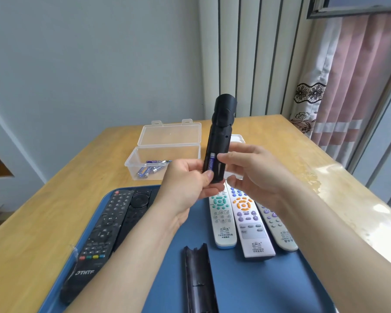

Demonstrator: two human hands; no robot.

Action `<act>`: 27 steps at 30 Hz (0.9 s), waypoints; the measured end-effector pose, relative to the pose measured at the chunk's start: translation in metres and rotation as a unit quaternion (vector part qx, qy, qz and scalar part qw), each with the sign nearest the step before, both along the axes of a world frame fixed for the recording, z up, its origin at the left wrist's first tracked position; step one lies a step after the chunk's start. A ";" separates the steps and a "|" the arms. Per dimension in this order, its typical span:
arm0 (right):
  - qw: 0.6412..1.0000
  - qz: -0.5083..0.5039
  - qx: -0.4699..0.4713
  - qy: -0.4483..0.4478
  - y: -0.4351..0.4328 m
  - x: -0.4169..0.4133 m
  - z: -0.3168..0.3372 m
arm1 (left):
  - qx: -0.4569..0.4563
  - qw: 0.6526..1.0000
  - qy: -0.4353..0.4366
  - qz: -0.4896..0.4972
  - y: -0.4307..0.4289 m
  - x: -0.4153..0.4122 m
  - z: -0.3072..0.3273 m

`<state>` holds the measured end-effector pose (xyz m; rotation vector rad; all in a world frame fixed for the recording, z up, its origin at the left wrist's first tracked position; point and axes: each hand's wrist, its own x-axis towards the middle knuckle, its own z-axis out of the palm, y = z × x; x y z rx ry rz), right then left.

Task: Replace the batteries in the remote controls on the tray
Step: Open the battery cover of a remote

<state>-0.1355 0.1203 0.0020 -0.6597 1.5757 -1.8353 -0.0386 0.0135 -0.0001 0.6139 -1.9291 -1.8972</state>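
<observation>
I hold a black remote [220,132] upright above the blue tray [269,285], its back toward me. My left hand [187,184] grips its lower end, thumb at the open battery bay. A blue battery [211,162] sits in that bay. My right hand [251,168] holds the remote's right side, with its fingertips next to the battery. The black battery cover [198,276] lies on the tray near me. Two black remotes [104,231] lie on the tray's left and three white remotes [246,220] on its right.
A clear plastic box [165,152] with its lid open stands on the wooden table [54,211] behind the tray and holds several blue batteries [152,168]. A wall and radiator are behind; a curtain and window are at the right.
</observation>
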 end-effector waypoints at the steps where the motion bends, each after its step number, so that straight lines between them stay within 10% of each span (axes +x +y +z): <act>1: 1.000 -0.006 -0.004 -0.012 -0.002 0.002 -0.001 | -0.001 1.000 0.001 0.008 0.001 0.000 0.000; 27: 0.968 -0.046 -0.121 -0.216 -0.022 0.025 -0.013 | -0.096 0.995 -0.005 0.026 -0.001 -0.005 -0.010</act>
